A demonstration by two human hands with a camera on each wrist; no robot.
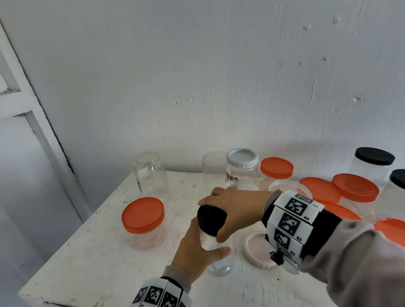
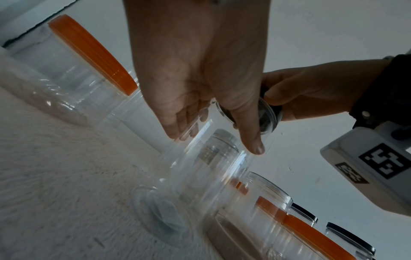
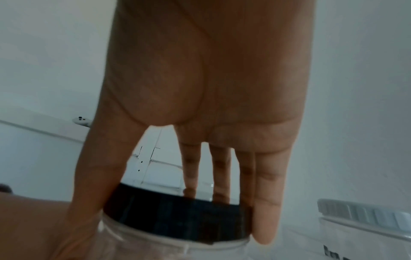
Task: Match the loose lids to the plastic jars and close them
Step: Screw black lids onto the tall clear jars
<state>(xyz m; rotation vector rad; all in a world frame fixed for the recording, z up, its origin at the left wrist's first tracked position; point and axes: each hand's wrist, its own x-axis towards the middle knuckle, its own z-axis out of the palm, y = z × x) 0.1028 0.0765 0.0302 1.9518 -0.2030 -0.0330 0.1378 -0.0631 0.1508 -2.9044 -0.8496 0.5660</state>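
Observation:
A clear plastic jar [image 1: 214,252] stands tilted on the white table [image 1: 89,262], near its front middle. My left hand [image 1: 195,248] wraps around the jar's body, thumb on the near side. A black lid [image 1: 211,220] sits on the jar's mouth, and my right hand [image 1: 228,212] grips it from above, fingers and thumb curled around its rim. The left wrist view shows the left hand [image 2: 200,105] on the jar [image 2: 200,176] and the right hand [image 2: 311,91] on the lid [image 2: 266,114]. In the right wrist view the fingers [image 3: 266,211] clasp the black lid [image 3: 177,216].
An orange-lidded jar [image 1: 142,218] stands to the left. Open clear jars [image 1: 150,173] and a white-lidded jar [image 1: 242,165] line the back wall. A pink lid [image 1: 254,249] lies under my right wrist. Orange-lidded jars [image 1: 355,186], a loose orange lid [image 1: 403,233] and black-lidded jars [image 1: 374,157] crowd the right.

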